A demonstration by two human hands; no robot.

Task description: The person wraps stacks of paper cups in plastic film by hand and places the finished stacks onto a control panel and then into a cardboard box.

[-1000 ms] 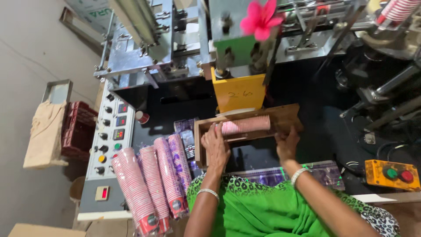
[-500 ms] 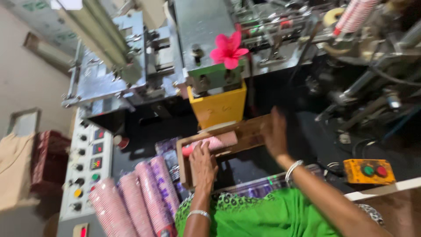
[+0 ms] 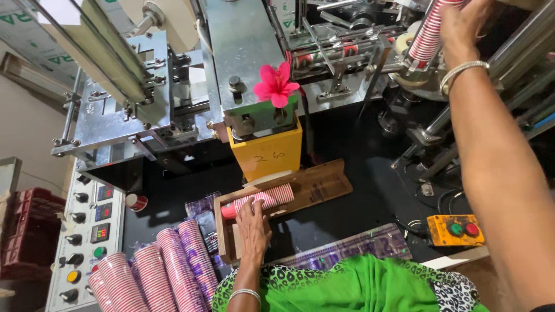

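My left hand [image 3: 252, 227] rests on a short stack of red-and-white striped paper cups [image 3: 267, 199] lying on its side in a wooden tray [image 3: 318, 183], below a yellow block [image 3: 266, 155] of the machine. My right hand [image 3: 462, 26] is raised to the upper right and grips another column of striped cups [image 3: 429, 32] standing in the machine's feeder. A bangle circles each wrist.
Several long stacks of striped cups [image 3: 167, 266] lie at the lower left beside a control panel [image 3: 87, 237] with knobs and buttons. A pink flower [image 3: 276, 85] sits on the steel machine. An orange button box [image 3: 456, 229] is at the right. A red crate [image 3: 26, 231] stands far left.
My right hand left the wooden tray and rose to the cup column at the upper right. The left hand stayed on the cups in the tray. The view tilted upward.
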